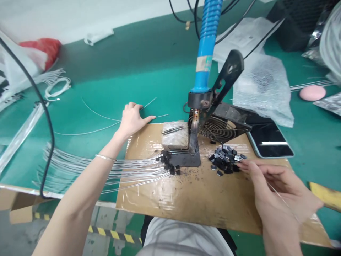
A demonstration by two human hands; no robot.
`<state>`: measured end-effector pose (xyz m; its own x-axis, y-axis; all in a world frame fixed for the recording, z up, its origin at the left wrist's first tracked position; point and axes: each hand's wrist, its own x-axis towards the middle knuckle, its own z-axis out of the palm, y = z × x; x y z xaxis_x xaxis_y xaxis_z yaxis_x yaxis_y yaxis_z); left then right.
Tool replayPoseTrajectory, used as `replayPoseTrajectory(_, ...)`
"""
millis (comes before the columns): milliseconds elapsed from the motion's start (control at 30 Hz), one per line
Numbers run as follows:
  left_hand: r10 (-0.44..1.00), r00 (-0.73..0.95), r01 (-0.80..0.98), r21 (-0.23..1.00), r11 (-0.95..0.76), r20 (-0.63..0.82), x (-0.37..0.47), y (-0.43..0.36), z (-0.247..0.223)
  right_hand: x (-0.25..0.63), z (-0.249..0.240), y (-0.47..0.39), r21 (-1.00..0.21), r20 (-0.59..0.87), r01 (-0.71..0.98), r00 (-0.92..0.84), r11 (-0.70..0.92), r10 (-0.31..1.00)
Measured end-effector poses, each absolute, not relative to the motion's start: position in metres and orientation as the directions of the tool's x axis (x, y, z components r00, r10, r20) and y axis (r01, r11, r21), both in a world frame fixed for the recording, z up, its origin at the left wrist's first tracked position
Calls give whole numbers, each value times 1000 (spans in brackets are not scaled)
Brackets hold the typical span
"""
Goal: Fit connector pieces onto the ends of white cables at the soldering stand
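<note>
My left hand (135, 119) rests on the green mat beyond the cardboard, fingers apart, over thin pale wires (102, 116). At the right, my right hand (279, 188) is closed, thumb against fingers, with a thin wire (282, 201) running through it. Its fingertips touch the right side of a pile of small black pieces (225, 159). A bundle of white wires (133, 169) with black ends lies left of centre. Between them stands a blue soldering iron (202, 71), upright in a black holder (200, 100), beside a pale block (174, 140).
A brown board (202, 202) lies on the green mat (160, 85). A phone (271, 138), bubble wrap (263, 78) and pink oval object (312, 92) are at the right. Black cable (34, 85) crosses the left side. More wires (22, 135) lie there.
</note>
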<state>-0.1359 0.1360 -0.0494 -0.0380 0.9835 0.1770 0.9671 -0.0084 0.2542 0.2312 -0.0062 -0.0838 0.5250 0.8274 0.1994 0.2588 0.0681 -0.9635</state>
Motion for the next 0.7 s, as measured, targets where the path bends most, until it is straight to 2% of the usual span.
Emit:
replayPoseTrajectory(133, 980, 117, 949, 271, -158, 160, -106, 145, -52, 226, -77, -8, -974, 155, 222, 523, 42, 838)
replayPoseTrajectory(333, 959, 266, 963, 14, -269, 99, -86, 132, -48, 219, -69, -9, -980, 132, 193, 502, 38, 855)
replayPoseTrajectory(400, 962, 250, 967, 27, -255, 109, -88, 130, -47, 219, -68, -9, -983, 114, 182, 516, 22, 849)
replayPoseTrajectory(467, 966, 189, 963, 161, -218, 175, -91, 128, -44, 219, -68, -8, -984, 112, 175, 529, 21, 841)
replayPoseTrajectory(600, 963, -60, 822, 560, -101, 262, -98, 117, -30, 219, -72, -10, -976, 131, 219, 547, 10, 827)
replayPoseTrajectory(700, 963, -168, 711, 703, -30, 211, -98, 93, -12, 219, -73, -12, -974, 136, 225, 542, 13, 829)
